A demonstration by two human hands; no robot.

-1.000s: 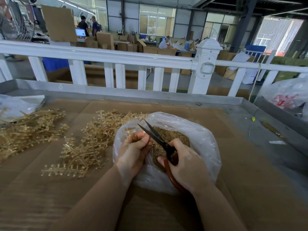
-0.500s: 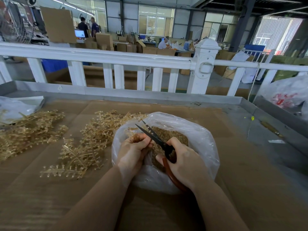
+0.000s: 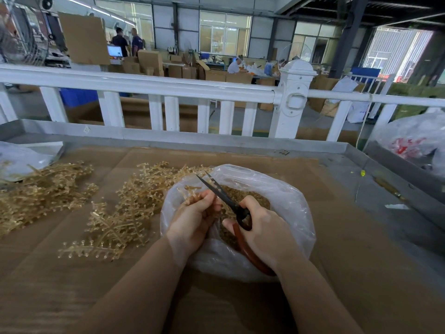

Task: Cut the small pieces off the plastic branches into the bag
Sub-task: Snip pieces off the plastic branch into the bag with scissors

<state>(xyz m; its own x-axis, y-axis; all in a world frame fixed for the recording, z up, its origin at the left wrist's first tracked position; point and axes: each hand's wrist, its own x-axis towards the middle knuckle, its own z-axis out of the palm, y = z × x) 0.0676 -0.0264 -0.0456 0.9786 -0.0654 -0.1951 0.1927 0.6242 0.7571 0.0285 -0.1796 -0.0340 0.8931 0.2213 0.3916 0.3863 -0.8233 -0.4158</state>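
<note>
Head camera looks down at a cardboard-covered table [image 3: 349, 237] where a clear plastic bag [image 3: 289, 206] sits open in front of the person, its mouth rolled back and its bottom filled with a heap of small tan pieces [image 3: 261, 201]. The left hand [image 3: 195, 218] is inside the bag's left side with its fingers curled around a plastic branch [image 3: 190, 191], whose pale stubs stick up above the knuckles. The right hand [image 3: 267, 233] grips a pair of scissors [image 3: 225, 197] by their reddish-brown handles, one loop curving down under the palm toward the wrist. The dark blades are parted slightly, pointing up and to the left over the bag, and they cross just beside the left thumb, close to the held branch; whether the blades touch the branch cannot be told. To the left of the bag, touching its outer wall, lies a loose pile of branches [image 3: 130, 213] on the cardboard, and a second pile [image 3: 41, 189] lies farther left, near a crumpled clear bag [image 3: 21, 157] at the table's back corner. A white railing [image 3: 168, 90] runs behind the table, with a workshop of cardboard boxes and a few people beyond it. Another filled plastic bag with red print [image 3: 414, 141] sits at the far right.
</note>
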